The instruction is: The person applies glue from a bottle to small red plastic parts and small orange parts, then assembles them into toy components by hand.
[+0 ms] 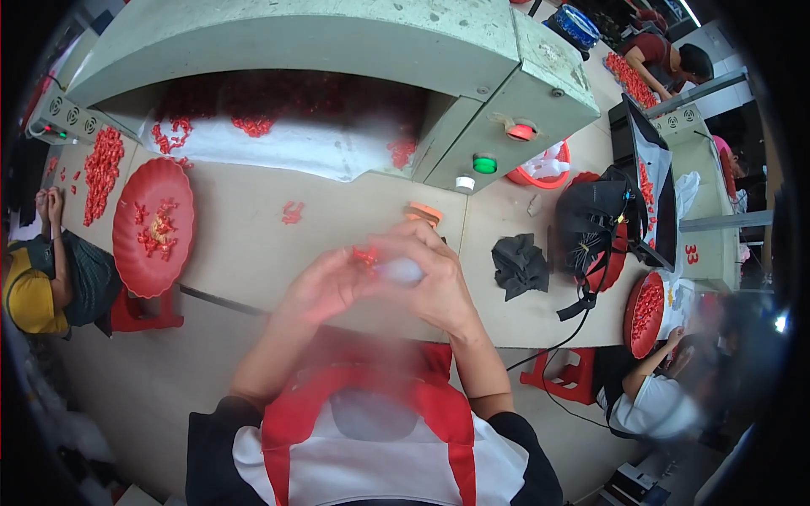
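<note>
Red sign: a small red marking [691,254] sits on the pale green side of the machine at the right, below the dark tilted panel [654,169].
Buttons: 3 round buttons are on the slanted face of the big pale green machine [337,38]: 1 red-orange [521,131] at the top, 1 green [484,164] under it, 1 white [465,182] lowest.
Trays: a round red tray [153,228] with some small red parts lies on the table [245,244] at the left; another red tray [645,314] full of red parts is at the right edge.
Black bag: a black bag [595,219] with straps stands to the right, with a dark cloth [519,263] just beside it.
Left hand: the left hand [325,285] is raised over the table edge, fingers curled narrow, pinching a small red piece [365,255] at the fingertips.
Right hand: the right hand [430,274] meets the left one, fingers closed around a pale whitish object [400,271]; its shape is too blurred to tell.
Red piece: it lies between the fingertips of both hands, touching the pale object.
Other people: a person in yellow [29,295] sits at the left, another in white [658,405] at the lower right.
</note>
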`<control>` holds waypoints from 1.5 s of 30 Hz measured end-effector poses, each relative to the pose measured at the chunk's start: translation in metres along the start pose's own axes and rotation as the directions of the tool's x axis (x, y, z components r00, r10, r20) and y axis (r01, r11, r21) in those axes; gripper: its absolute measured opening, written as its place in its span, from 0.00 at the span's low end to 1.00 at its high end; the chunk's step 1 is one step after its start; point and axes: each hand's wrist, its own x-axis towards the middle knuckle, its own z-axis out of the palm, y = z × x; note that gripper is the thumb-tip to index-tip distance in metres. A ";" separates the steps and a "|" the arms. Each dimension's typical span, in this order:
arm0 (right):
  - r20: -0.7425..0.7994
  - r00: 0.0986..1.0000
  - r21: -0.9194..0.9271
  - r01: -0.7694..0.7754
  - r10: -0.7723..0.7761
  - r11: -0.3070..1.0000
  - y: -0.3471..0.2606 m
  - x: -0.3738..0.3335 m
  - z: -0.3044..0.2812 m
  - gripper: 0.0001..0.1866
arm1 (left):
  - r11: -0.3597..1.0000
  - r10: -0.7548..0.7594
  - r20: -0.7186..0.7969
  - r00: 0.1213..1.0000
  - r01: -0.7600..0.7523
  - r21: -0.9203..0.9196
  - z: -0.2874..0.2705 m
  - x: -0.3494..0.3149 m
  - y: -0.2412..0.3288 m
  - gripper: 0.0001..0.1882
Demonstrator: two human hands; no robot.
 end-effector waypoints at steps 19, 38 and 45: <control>0.071 0.997 0.200 -0.053 0.039 0.978 -0.007 0.003 0.007 0.24 | 0.995 -0.074 0.127 0.989 0.082 -0.063 -0.028 -0.001 -0.007 0.29; -0.074 0.992 0.243 -0.078 0.099 0.967 -0.018 -0.022 -0.032 0.18 | 0.293 0.630 0.241 0.738 -0.513 0.807 0.016 -0.017 0.011 0.22; -0.230 0.951 0.125 0.239 -0.207 0.963 -0.039 -0.028 -0.029 0.18 | -0.101 0.684 0.403 0.608 -0.468 0.878 0.027 -0.024 0.012 0.23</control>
